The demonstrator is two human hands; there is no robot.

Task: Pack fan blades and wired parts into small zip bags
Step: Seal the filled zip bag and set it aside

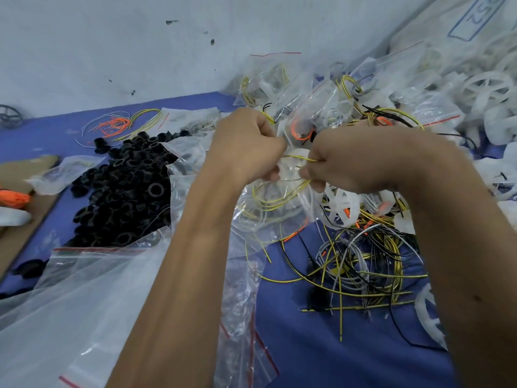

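At about 12 o'clock from where I'm sitting, dead centre over the blue table (321, 345), both hands are working on one small zip bag (277, 203). My left hand (246, 147) is curling its fingers tight around the bag's top edge, and my right hand (349, 161) is pinching the yellow wires (279, 197) and feeding them in, fingers closed down on them. There's something white and round sitting between the two hands, probably a fan blade, but the hands are covering most of it so I can't really tell.

Out at 9 o'clock a heap of black rings (126, 186) is spilling out of a big clear bag. At 1 to 2 o'clock the pile of packed bags (307, 93) is stacking up against the wall, and white fan blades (489, 88) are lying further right. At 4 o'clock a tangle of loose wires (363, 270) is waiting.

What's worrying me: those yellow loops are springing wide inside the bag, and a couple of ends look like they're poking out the bottom side. If I'm pressing the zip closed over a stray wire, it's not going to seal. Also the loose tangle is lying right under the bag, so I could be snagging an extra wire and dragging it along.
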